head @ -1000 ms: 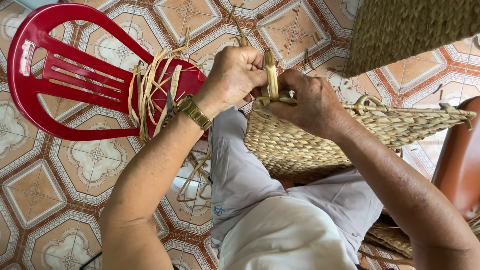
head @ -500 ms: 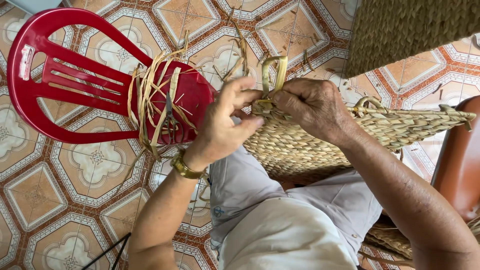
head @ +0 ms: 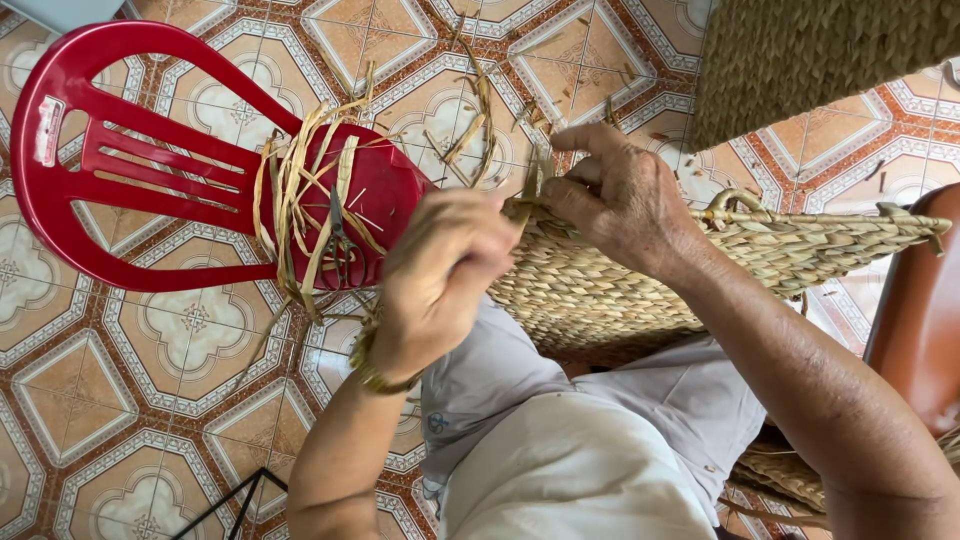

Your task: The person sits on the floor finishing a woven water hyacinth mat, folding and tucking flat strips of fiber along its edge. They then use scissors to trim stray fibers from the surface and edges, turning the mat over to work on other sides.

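Observation:
A woven straw basket (head: 640, 290) rests on my lap, its rim facing up. My left hand (head: 440, 275) is closed around a straw strand at the near end of the rim, a gold watch on its wrist. My right hand (head: 620, 200) pinches the same strand (head: 530, 185) right at the rim, fingers curled over the weave. The strand's short end sticks up between the two hands. Both hands touch the basket edge.
A red plastic chair (head: 130, 170) lies on the patterned tile floor (head: 90, 400) to the left, with loose straw strips and scissors (head: 335, 235) on its seat. Another woven piece (head: 800, 60) hangs at the top right. A brown chair edge (head: 920, 320) is at the right.
My left hand has dropped from above the rim down toward my lap, drawing the strand with it. The loop that stood up above the rim is now pulled down short.

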